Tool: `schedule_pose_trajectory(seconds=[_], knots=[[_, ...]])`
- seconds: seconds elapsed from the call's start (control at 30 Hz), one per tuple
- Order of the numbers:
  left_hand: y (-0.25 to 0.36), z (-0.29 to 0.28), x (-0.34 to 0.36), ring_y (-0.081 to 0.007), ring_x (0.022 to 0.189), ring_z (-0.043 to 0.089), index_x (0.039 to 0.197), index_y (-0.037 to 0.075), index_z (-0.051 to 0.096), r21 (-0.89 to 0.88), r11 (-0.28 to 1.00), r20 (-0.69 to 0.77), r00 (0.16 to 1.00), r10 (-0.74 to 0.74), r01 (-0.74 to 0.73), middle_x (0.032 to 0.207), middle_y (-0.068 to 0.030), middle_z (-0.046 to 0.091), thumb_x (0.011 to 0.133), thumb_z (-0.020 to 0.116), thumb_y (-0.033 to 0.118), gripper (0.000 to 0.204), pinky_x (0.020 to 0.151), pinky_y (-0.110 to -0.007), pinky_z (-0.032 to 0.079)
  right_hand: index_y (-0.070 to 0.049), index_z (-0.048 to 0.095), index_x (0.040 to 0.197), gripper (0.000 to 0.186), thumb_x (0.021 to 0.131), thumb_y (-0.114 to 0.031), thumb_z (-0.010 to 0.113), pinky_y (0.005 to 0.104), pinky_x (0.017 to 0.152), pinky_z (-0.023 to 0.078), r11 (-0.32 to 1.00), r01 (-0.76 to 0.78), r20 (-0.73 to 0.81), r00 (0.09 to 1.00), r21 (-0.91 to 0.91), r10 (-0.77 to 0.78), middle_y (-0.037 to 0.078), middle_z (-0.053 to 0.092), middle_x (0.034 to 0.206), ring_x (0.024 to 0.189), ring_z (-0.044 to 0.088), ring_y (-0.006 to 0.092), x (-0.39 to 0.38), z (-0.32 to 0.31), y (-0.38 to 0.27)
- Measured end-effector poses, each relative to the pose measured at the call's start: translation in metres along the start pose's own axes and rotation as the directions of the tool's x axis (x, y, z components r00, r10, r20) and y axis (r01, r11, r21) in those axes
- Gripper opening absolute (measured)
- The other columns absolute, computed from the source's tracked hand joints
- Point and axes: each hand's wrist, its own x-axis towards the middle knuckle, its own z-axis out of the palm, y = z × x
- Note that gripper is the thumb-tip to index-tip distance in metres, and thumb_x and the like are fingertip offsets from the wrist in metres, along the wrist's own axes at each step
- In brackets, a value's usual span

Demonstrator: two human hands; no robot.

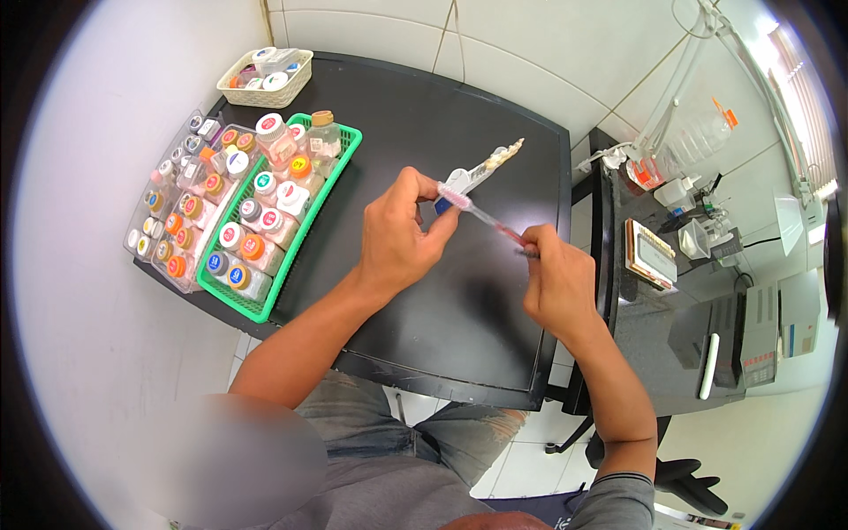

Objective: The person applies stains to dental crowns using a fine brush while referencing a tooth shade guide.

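My right hand [558, 278] grips a toothbrush-like tool [495, 223] by its reddish end. The tool's thin, clear stem slants up and left to a pink and white head [454, 195]. That head lies at the fingertips of my left hand [404, 228], whose thumb and fingers are closed in a pinch. What the left hand pinches behind the head is too small to tell. Just beyond the fingertips are a white round piece [457, 179], a bit of blue, and a clear strip [484, 170] bearing small cream, tooth-like pieces.
A green basket [309, 212] of capped jars stands left on the black table [415, 106]. A clear tray [141, 208] of small bottles lies beside it. Farther back sits a cream basket [305, 79]. A side desk on the right holds a notebook [649, 253] and a large clear bottle [702, 137].
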Motion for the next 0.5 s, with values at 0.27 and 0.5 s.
schedule_pose_trajectory(seconds=[0.27, 0.5], knots=[[-0.003, 0.005, -0.005, -0.0070, 0.082, 0.068, 0.103, 0.002, 0.059, -0.329, 0.893, 0.224, 0.944, -0.241, 0.306, 0.095, -0.0067, 0.073, 0.095, 0.084, 0.004, 0.026, 0.068, -0.025, 0.055, -0.007, 0.062, 0.110, 0.028, 0.085, 0.004, 0.068, 0.0481, 0.068, 0.054, 0.999, 0.040, -0.115, 0.993, 0.003, -0.039, 0.014, 0.073, 0.088, 0.077, 0.072, 0.0384, 0.008, 0.007, 0.004], [-0.006, 0.001, -0.004, -0.0085, 0.091, 0.072, 0.107, 0.004, 0.058, -0.509, 0.709, 0.355, 0.869, -0.344, 0.489, 0.104, -0.0085, 0.074, 0.101, 0.080, 0.007, 0.022, 0.072, -0.024, 0.056, -0.007, 0.061, 0.111, 0.027, 0.086, 0.001, 0.069, 0.0495, 0.068, 0.053, 0.995, -0.096, -0.061, 0.994, -0.029, 0.094, 0.017, 0.074, 0.088, 0.078, 0.072, 0.0405, -0.001, -0.010, 0.026]])
